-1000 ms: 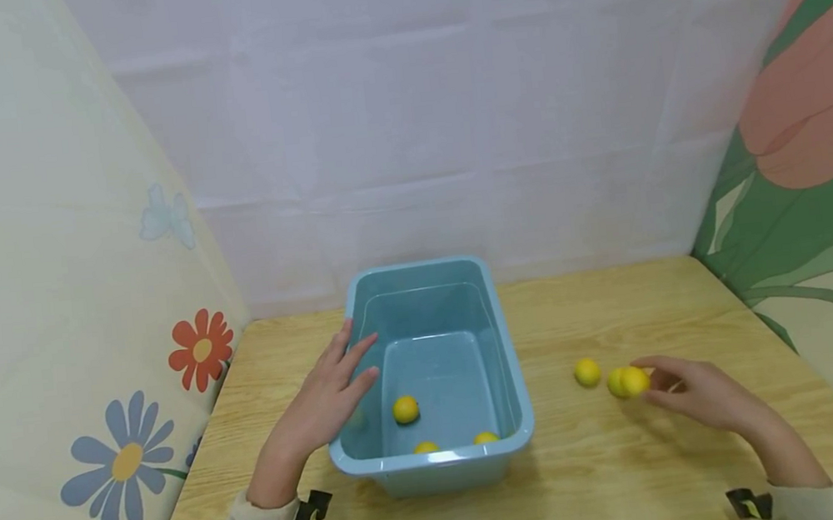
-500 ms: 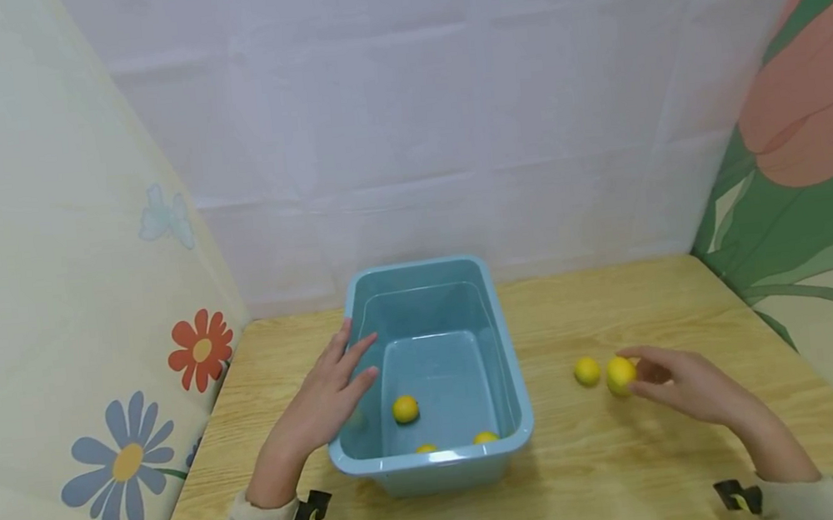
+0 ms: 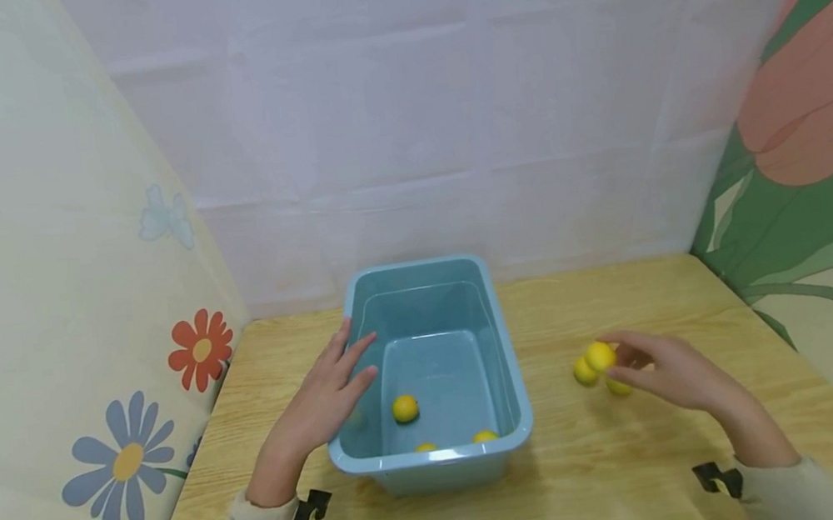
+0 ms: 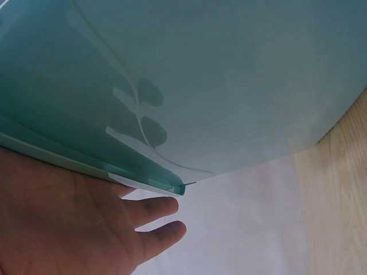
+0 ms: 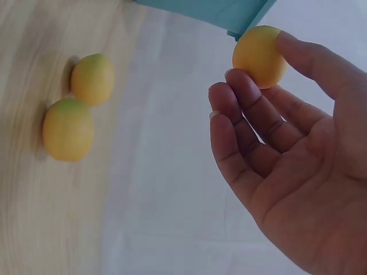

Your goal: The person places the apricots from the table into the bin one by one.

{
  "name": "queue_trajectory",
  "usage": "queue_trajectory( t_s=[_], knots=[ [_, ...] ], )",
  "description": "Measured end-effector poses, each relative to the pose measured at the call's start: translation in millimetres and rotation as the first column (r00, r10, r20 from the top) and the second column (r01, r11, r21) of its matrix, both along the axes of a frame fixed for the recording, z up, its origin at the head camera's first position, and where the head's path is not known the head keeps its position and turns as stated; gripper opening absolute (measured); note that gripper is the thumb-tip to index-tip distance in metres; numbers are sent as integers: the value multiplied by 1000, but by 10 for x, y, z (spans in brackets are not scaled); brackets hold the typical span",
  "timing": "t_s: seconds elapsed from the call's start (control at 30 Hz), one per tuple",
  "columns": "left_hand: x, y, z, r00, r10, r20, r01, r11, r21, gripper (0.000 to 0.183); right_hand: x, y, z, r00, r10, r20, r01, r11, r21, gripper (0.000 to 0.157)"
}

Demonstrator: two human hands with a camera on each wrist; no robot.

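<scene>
My right hand (image 3: 671, 369) pinches a small round yellow fruit (image 3: 601, 356) between thumb and fingers, above the table. In the right wrist view this held fruit (image 5: 259, 56) is yellow-orange with a greenish top. Two like it, a nearer fruit (image 5: 69, 130) and a farther fruit (image 5: 93, 80), lie side by side on the wood; in the head view the held one and the hand partly cover them. My left hand (image 3: 323, 399) rests on the left rim of a blue plastic tub (image 3: 513, 368), fingers spread. In the left wrist view its fingers (image 4: 152, 211) extend past the rim.
Inside the tub lie a yellow fruit (image 3: 405, 409) and two more by the near wall, partly hidden by the rim. The wooden table (image 3: 596, 477) meets a white cloth backdrop (image 3: 404, 127). Flower-printed panels (image 3: 120, 389) stand at both sides.
My right hand has moved left and slightly away from me, carrying the fruit over the two on the table. My left hand and the tub stay put.
</scene>
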State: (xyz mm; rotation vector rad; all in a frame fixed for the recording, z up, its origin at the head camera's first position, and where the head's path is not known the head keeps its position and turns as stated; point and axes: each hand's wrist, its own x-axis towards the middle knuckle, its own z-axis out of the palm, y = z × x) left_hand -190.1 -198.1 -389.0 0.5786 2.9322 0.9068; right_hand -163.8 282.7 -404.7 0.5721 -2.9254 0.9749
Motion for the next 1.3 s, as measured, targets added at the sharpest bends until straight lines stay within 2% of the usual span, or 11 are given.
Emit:
queue_trajectory(
  t_s=[0.13, 0.43, 0.87, 1.1, 1.3],
  knots=[
    [-2, 0, 0, 1000, -1, -1, 1, 1000, 1, 62, -24, -62, 38, 1000, 14, -21, -15, 1000, -6, 46],
    [-2, 2, -2, 1000, 2, 0, -2, 1000, 4, 62, -60, -245, 163, 999, 46, -3, -46, 998, -39, 46],
    [-2, -2, -4, 1000, -8, 1, 8, 1000, 20, 61, -95, -515, 333, 990, 118, -71, -124, 989, -75, 44],
    [-11, -12, -23, 1000, -12, -6, 12, 1000, 28, 61, -146, -666, 390, 978, 164, -130, -177, 979, -97, 44],
    [-21, -12, -25, 1000, -16, -7, 16, 999, 32, 61, -186, -818, 452, 968, 206, -143, -224, 967, -123, 44]
  ],
)
